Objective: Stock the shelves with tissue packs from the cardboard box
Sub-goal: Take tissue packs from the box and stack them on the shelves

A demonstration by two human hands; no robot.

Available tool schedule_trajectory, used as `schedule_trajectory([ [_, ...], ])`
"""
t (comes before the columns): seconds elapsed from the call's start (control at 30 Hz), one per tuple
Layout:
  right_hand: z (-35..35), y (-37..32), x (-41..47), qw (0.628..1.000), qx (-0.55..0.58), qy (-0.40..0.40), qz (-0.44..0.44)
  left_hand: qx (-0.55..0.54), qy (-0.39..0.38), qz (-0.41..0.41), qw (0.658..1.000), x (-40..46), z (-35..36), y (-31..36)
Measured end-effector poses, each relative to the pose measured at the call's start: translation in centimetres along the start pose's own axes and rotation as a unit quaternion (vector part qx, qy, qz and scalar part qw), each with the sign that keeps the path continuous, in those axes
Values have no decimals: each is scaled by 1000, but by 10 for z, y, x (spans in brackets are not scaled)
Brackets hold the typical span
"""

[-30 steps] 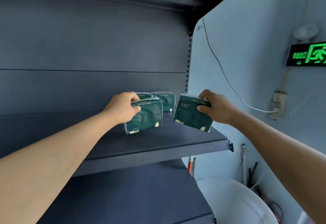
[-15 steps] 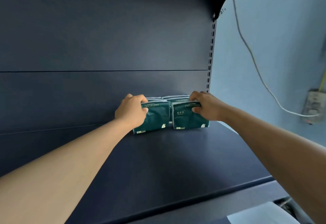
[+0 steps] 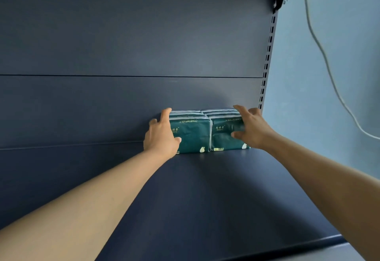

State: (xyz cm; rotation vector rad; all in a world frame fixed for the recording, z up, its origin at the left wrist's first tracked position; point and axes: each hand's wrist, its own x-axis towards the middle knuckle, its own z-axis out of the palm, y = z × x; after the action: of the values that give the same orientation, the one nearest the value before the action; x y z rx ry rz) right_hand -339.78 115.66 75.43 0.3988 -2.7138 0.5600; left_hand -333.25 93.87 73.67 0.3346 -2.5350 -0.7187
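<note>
The dark blue shelf (image 3: 205,199) fills most of your view, its back panel (image 3: 131,45) rising behind it and a slotted upright (image 3: 267,59) marking its right edge; beyond that you see a pale blue wall (image 3: 329,96) with a white cable (image 3: 320,51) hanging down across it. Both your bare forearms reach in from the bottom corners toward the back of the shelf. There, the green tissue packs (image 3: 191,135) stand upright in two rows side by side, touching each other and pushed back against the panel at the right end of the shelf. Your left hand (image 3: 162,135) lies against the left row, its fingers (image 3: 166,114) spread loosely, index up along the top corner and thumb on the front face, not gripping. Your right hand (image 3: 250,129) rests on the right row with fingers splayed wide over the front pack's face and top, likewise not gripping.
</note>
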Motion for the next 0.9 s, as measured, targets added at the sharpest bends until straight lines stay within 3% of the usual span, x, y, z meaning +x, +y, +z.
schedule_trajectory([
  [0.27, 13, -4, 6, 999, -19, 44, 2, 3, 39, -6, 999, 1, 8, 1],
  [0.47, 9, -4, 0, 999, -47, 15, -1, -16, -21, 10, 1000, -1, -2, -5],
  [0.7, -31, -14, -42, 999, -43, 13, -8, -11, -30, 4, 999, -23, -32, 1],
  [0.9, -91, -27, -112, 998, -28, 50, 14, -45, -27, 68, 996, -76, -68, 42],
])
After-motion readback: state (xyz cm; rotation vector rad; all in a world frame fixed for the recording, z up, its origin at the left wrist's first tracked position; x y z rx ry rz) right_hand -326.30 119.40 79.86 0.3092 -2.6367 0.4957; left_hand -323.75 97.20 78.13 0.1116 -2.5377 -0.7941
